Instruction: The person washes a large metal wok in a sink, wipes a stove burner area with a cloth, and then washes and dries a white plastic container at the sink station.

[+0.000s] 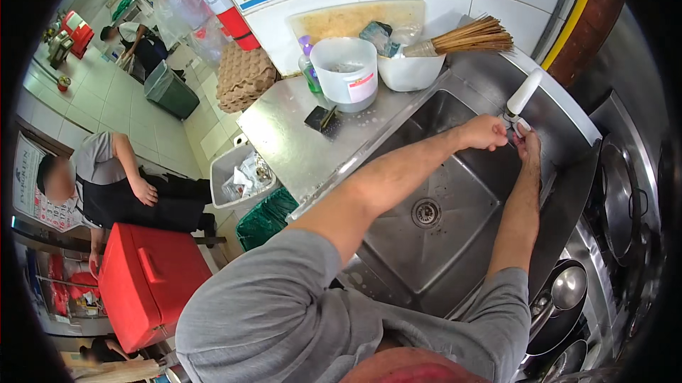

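At the far right corner of a stainless steel sink (458, 223), my right hand (528, 146) has its fingers around the small white part (521, 126) of a tap. The tap's larger white piece (525, 92) slants up above it. Just left of the tap's metal body is my left hand (482, 132), its fingers curled. Its palm side is hidden, so I cannot tell whether it holds or touches anything. Below my forearms the sink basin shows a round metal drain (426, 213) and dark specks on its floor.
A steel counter (282, 132) left of the sink bears a soap bottle (309, 66), a white tub (343, 74), a dark scouring pad (321, 118) and a white container (410, 71) with a stick brush (463, 39). Pans and a ladle (567, 290) lie right. A co-worker (112, 186) stands left by a red cooler (154, 282).
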`<state>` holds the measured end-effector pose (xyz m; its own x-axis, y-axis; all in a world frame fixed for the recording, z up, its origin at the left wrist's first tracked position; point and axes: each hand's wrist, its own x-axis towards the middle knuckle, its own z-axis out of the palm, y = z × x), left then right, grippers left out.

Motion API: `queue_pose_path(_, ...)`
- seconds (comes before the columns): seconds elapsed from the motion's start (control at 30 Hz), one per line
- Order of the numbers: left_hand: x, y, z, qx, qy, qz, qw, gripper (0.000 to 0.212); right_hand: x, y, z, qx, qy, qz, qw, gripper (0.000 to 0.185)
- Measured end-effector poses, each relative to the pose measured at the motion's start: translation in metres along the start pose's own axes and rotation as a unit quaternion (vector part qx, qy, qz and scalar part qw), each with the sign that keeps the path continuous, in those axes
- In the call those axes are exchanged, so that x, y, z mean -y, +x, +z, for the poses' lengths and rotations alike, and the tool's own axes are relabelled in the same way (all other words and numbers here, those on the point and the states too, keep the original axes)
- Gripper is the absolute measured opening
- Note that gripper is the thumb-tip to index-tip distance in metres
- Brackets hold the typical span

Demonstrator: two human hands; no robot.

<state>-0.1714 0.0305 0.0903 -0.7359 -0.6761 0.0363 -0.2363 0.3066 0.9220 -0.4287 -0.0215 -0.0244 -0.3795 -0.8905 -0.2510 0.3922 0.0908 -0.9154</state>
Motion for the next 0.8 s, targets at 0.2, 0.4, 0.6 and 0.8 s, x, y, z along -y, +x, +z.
queue_pose_path(0.2,-0.001,0.037,0.034,-0.098,-0.381,-0.116,0.912,0.010,-0.004,-0.005,0.005,0.011,0.026,-0.044,0.999,0.044)
queue_pose_path(0.4,-0.001,0.043,0.035,-0.159,-0.473,-0.127,0.857,0.011,-0.007,-0.008,0.010,-0.053,0.004,-0.068,0.996,0.052)
queue_pose_path(0.6,0.008,0.031,0.029,-0.210,-0.454,-0.100,0.860,0.012,-0.033,-0.024,0.034,-0.080,0.071,-0.124,0.986,0.034)
queue_pose_path(0.8,0.043,-0.047,0.021,-0.374,0.214,0.275,0.860,0.017,-0.075,-0.083,0.106,0.202,0.315,0.055,0.926,0.018)
